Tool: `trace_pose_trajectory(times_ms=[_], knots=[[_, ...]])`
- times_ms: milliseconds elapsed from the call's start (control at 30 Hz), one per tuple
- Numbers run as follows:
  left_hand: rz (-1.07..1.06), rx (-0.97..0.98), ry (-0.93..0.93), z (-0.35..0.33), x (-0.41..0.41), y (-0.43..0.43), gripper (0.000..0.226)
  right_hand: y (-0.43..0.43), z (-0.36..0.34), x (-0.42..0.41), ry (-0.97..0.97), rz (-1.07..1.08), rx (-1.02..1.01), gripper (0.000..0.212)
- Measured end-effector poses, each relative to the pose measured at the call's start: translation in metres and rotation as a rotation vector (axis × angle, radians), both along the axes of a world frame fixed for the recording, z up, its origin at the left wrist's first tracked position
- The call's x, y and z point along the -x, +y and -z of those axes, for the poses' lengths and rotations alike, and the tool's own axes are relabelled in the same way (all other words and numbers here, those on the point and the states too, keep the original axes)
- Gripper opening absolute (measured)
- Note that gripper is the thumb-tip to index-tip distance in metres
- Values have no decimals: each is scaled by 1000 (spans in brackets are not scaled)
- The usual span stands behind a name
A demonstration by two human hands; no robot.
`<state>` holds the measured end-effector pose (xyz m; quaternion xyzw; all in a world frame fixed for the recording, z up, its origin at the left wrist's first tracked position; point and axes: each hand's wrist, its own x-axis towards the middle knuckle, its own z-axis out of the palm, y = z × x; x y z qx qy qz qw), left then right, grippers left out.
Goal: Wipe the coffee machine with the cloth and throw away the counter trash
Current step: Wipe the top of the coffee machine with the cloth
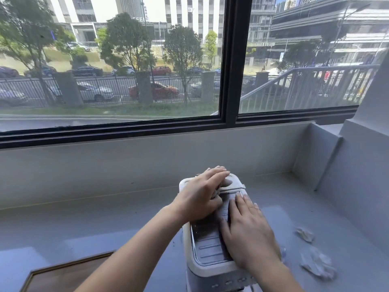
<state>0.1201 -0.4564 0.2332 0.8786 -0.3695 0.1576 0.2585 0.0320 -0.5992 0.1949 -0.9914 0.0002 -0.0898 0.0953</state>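
Wiping: both hands lie on top of the white machine [207, 268], which stands on the grey counter [105, 218] near the viewer, below the window [126, 60].
Left hand [200, 197]: pressed over the machine's far end, fingers closed on a cloth [215, 193] bunched beneath it, only a scrap showing.
Right hand [246, 232]: flat and released, palm down on the ribbed top, grasping nothing.
Trash: two crumpled wads on the counter right of the machine, one farther [305, 234], one nearer [317, 264], both apart from it.
Board [69, 275]: wooden, near left corner.
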Motion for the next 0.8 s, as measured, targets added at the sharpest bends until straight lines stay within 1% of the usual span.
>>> trace_pose_trajectory(times_ms=[100, 167, 233, 267, 367, 433, 467, 567, 667, 733, 800], knots=[[-1, -225, 89, -4, -11, -20, 39, 0, 1, -1, -6, -2, -11, 72], [-43, -307, 166, -2, -14, -30, 29, -1, 2, -1, -12, -2, -19, 72], [-93, -302, 191, 1, -7, -32, 27, -1, 2, -1, -14, 3, -22, 71], [-97, -284, 174, 4, -2, -30, 28, -1, 2, -1, -17, 4, -20, 71], [-49, -263, 116, 11, 13, -12, 42, 0, 2, 0, -19, -1, -13, 72], [-4, -252, 87, 10, 12, -3, 43, 1, 2, -1, -11, -1, -4, 73], [5, -252, 95, 8, 10, -4, 39, 1, 2, -1, -9, -1, -2, 73], [-29, -314, 218, -5, -6, -17, 14, 0, 1, -1, 0, 2, -4, 73], [-98, -345, 289, -11, -30, -17, 8, 0, 0, 0, 2, -1, 7, 73], [-131, -307, 307, -7, -38, -2, 16, 0, 0, 0, -6, 4, 2, 73], [-159, -243, 270, 3, -34, 22, 29, 0, -1, 0, -9, 7, -8, 75]])
